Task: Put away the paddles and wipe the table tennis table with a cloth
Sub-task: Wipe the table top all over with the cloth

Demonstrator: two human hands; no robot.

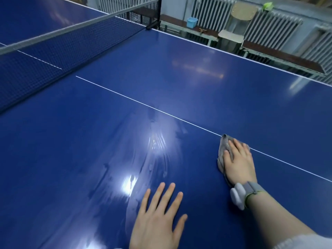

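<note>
The blue table tennis table (206, 72) fills the head view, its white centre line running from the net toward the lower right. My right hand (238, 162) presses flat on a grey cloth (224, 150) right at that line; most of the cloth is hidden under the palm. My left hand (158, 220) rests flat on the table surface near the bottom edge, fingers straight and spread, holding nothing. Wet wipe streaks glint on the surface between the net and my hands. No paddles are in view.
The net (59, 49) crosses the upper left, clamped by a black post (154, 13). Beyond the far table edge stand a long bench (280, 53), a wooden chair (235, 26), a small blue bin (191, 22) and wall radiators (212, 9).
</note>
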